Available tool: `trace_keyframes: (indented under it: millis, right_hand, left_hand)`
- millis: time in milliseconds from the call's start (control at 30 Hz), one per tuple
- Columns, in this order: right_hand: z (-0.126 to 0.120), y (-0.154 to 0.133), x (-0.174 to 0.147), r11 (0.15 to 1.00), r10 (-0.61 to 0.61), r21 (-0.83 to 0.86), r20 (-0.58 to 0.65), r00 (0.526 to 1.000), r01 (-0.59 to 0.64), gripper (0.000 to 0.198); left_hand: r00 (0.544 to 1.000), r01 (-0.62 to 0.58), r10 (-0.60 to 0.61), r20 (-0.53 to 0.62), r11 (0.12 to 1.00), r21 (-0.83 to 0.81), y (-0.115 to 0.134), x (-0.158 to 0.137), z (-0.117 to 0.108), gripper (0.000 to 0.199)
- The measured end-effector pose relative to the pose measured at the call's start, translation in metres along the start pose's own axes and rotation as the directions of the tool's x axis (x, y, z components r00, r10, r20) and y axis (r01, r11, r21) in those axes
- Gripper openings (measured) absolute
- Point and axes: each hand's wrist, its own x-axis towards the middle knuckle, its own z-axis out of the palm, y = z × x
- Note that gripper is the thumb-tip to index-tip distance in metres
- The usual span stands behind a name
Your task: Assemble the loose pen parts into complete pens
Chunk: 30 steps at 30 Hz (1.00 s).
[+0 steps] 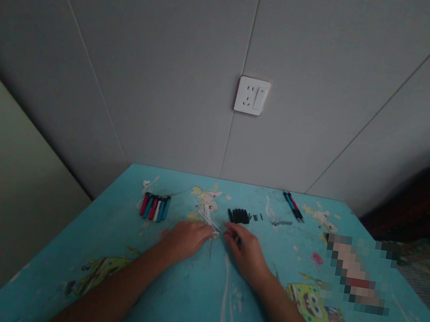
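Both hands meet over the middle of a blue cartoon-printed table. My left hand (187, 237) pinches a thin pale pen refill at its fingertips, pointing toward the other hand. Close by on the right, my right hand (245, 248) has its thumb and fingers pinched at the refill's end; anything small between them is too fine to make out. Several white pen refills (205, 213) lie loosely just beyond the left fingers. A row of short black pen parts (239, 216) sits beyond the right hand. Coloured pen barrels (155, 207) in red, blue and white are lined up to the left.
At the far right lie a few whole-looking pens (293, 206). Small springs (282, 223) and tiny dark pieces (255, 217) are spread before them. A blurred-out flat item (354, 273) rests near the right edge. The wall behind carries a white socket (252, 96).
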Motion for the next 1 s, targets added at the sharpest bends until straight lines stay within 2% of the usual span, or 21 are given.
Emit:
trace_keyframes:
  millis: [100,200,300,433,533,700,1000]
  right_hand:
    - [-0.005,0.003,0.001,0.999,-0.010,-0.047,-0.004,1.000,0.009,0.034]
    - [-0.017,0.013,0.003,0.983,0.009,-0.185,-0.040,0.999,-0.016,0.021]
    - [-0.026,0.026,0.004,0.943,0.053,-0.327,-0.035,0.998,-0.062,0.017]
    - [-0.026,0.034,0.004,0.913,0.071,-0.402,0.003,0.997,-0.064,0.012]
    - [-0.025,0.030,0.005,0.926,0.032,-0.377,0.001,0.999,-0.029,0.010]
    - [-0.022,0.018,0.004,0.969,-0.028,-0.243,0.018,0.999,0.032,0.013]
    - [-0.015,0.010,0.002,0.981,-0.062,-0.184,0.020,0.998,0.065,0.012]
  left_hand:
    - [1.000,0.015,-0.015,0.018,1.000,0.000,0.000,0.000,0.000,0.025]
    - [0.998,0.039,-0.039,0.044,0.999,0.011,0.000,0.000,-0.002,0.024]
    - [0.998,0.047,-0.048,0.050,0.999,0.022,0.002,0.000,-0.003,0.025]
    - [0.998,0.051,-0.052,0.047,0.998,0.030,0.003,0.000,-0.004,0.027]
    - [0.998,0.051,-0.053,0.045,0.998,0.031,0.004,0.000,-0.004,0.027]
    - [0.999,0.044,-0.045,0.031,0.999,0.022,0.003,0.000,-0.003,0.027]
    - [1.000,-0.001,0.001,0.013,0.999,0.041,0.000,0.000,0.000,0.025]
